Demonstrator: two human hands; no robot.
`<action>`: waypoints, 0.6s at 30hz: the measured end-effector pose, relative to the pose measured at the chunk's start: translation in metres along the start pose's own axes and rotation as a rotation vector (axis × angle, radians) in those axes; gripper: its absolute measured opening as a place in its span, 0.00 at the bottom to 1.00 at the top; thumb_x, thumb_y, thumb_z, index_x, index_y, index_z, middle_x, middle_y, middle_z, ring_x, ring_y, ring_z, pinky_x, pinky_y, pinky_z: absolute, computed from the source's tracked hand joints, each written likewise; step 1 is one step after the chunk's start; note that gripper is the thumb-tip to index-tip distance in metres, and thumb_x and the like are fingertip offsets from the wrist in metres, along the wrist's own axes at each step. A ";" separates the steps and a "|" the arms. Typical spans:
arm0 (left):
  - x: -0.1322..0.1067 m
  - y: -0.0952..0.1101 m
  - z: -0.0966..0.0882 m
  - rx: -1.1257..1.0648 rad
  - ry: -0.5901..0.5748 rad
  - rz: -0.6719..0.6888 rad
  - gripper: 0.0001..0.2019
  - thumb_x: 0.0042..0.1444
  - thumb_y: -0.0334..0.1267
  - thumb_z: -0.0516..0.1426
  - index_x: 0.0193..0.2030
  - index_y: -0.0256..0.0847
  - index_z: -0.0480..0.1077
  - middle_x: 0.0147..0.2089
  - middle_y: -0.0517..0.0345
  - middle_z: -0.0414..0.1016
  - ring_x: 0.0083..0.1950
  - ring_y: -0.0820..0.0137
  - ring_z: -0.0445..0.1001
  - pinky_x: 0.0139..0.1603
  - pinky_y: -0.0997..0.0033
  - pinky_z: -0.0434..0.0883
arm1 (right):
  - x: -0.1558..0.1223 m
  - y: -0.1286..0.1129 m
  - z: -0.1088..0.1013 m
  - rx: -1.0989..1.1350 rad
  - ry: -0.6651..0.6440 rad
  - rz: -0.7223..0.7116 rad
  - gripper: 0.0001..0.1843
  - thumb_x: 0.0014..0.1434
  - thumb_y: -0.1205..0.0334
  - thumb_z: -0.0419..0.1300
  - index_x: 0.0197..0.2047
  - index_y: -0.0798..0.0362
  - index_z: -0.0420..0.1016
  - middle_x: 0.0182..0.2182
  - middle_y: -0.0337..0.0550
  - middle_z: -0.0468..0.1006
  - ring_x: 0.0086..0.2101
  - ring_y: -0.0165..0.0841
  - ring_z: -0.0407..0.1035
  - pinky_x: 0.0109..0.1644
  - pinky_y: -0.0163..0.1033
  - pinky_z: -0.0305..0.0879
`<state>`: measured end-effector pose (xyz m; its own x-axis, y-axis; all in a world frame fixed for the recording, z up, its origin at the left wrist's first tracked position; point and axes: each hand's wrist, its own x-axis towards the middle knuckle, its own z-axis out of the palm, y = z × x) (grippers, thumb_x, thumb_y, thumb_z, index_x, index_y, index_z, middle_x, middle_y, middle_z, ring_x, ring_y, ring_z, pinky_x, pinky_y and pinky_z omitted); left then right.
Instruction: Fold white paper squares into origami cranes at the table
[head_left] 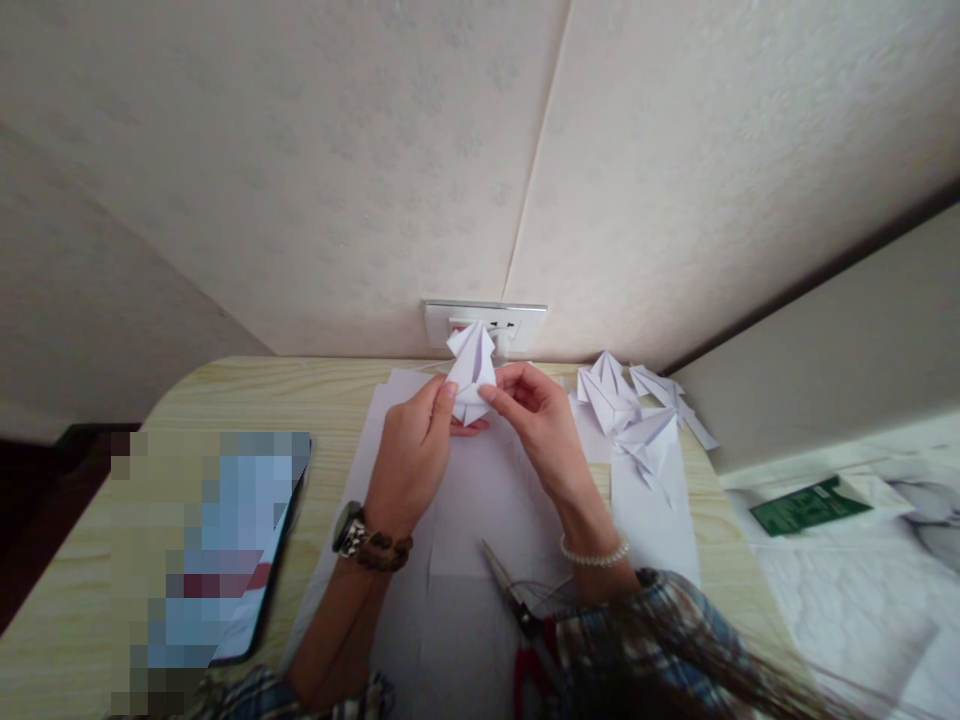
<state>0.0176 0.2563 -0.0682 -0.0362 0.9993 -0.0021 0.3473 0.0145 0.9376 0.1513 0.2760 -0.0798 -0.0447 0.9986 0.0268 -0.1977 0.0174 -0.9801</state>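
A folded white paper figure [474, 365], with pointed tips at its top, is held up between both hands over the table. My left hand [416, 440] grips its left side, thumb on the front and fingers behind. On the lower right of the figure, my right hand [536, 410] pinches the paper between thumb and fingers. Flat sheets of white paper [480, 510] lie beneath the hands. Scissors [517, 605] with red handles rest on the sheets near my right forearm, their handles partly hidden by the sleeve.
Several folded paper figures [611, 395] lie at the table's back right. On the left is a tablet [259, 590] with a partly blurred screen. Behind the hands, a wall socket [532, 318] holds a white plug. A green packet [810, 505] lies on a white surface beyond the wooden table [202, 400].
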 end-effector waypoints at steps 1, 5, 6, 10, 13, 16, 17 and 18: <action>0.000 0.000 0.000 -0.008 -0.004 -0.005 0.15 0.64 0.43 0.46 0.36 0.41 0.70 0.32 0.55 0.78 0.30 0.65 0.78 0.29 0.70 0.72 | 0.000 0.000 0.000 0.004 0.000 0.000 0.06 0.50 0.62 0.67 0.29 0.51 0.74 0.26 0.35 0.75 0.28 0.29 0.68 0.35 0.35 0.65; 0.000 0.001 -0.002 0.003 0.002 -0.010 0.14 0.64 0.42 0.47 0.36 0.40 0.71 0.32 0.56 0.78 0.29 0.66 0.79 0.29 0.71 0.71 | 0.000 0.000 0.000 0.007 -0.006 0.003 0.07 0.49 0.60 0.68 0.29 0.51 0.74 0.26 0.35 0.75 0.28 0.29 0.68 0.34 0.35 0.65; 0.000 0.001 -0.003 0.016 0.004 -0.005 0.14 0.64 0.41 0.48 0.35 0.40 0.71 0.32 0.56 0.78 0.29 0.66 0.78 0.29 0.71 0.71 | 0.000 0.000 0.000 0.005 -0.001 0.004 0.08 0.48 0.60 0.69 0.28 0.51 0.74 0.26 0.35 0.75 0.28 0.29 0.68 0.35 0.35 0.65; 0.000 0.005 -0.004 0.090 -0.003 0.030 0.14 0.63 0.40 0.48 0.34 0.40 0.72 0.30 0.57 0.79 0.28 0.67 0.78 0.30 0.73 0.71 | 0.001 0.001 0.000 -0.016 0.020 0.003 0.10 0.45 0.59 0.71 0.28 0.51 0.74 0.26 0.35 0.75 0.28 0.29 0.68 0.35 0.36 0.64; 0.000 0.007 -0.004 0.142 -0.012 0.058 0.14 0.64 0.39 0.47 0.35 0.40 0.72 0.30 0.57 0.80 0.30 0.66 0.79 0.31 0.73 0.71 | 0.002 0.002 0.000 -0.033 0.024 -0.001 0.10 0.46 0.59 0.70 0.28 0.51 0.74 0.26 0.36 0.75 0.28 0.30 0.68 0.35 0.36 0.64; 0.001 0.006 -0.004 0.158 -0.023 0.062 0.12 0.63 0.38 0.49 0.35 0.39 0.72 0.30 0.56 0.80 0.33 0.65 0.81 0.33 0.72 0.71 | 0.001 0.001 -0.001 -0.036 0.014 0.007 0.08 0.47 0.59 0.69 0.28 0.51 0.74 0.26 0.35 0.75 0.28 0.29 0.67 0.35 0.36 0.64; 0.002 0.005 -0.004 0.139 -0.030 0.056 0.11 0.62 0.38 0.49 0.36 0.39 0.71 0.31 0.56 0.80 0.33 0.65 0.81 0.33 0.72 0.71 | 0.001 0.001 -0.001 -0.036 0.005 0.009 0.08 0.47 0.60 0.69 0.27 0.51 0.74 0.25 0.35 0.75 0.27 0.29 0.67 0.35 0.36 0.63; 0.002 0.005 -0.004 0.108 -0.040 0.046 0.10 0.62 0.38 0.50 0.37 0.39 0.71 0.31 0.56 0.80 0.32 0.66 0.80 0.34 0.72 0.72 | 0.001 0.000 -0.002 -0.039 -0.006 0.009 0.06 0.47 0.61 0.68 0.27 0.51 0.75 0.25 0.35 0.75 0.27 0.29 0.66 0.34 0.36 0.63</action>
<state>0.0157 0.2580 -0.0625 0.0194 0.9995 0.0243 0.4470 -0.0304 0.8940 0.1534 0.2772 -0.0807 -0.0520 0.9985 0.0193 -0.1586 0.0109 -0.9873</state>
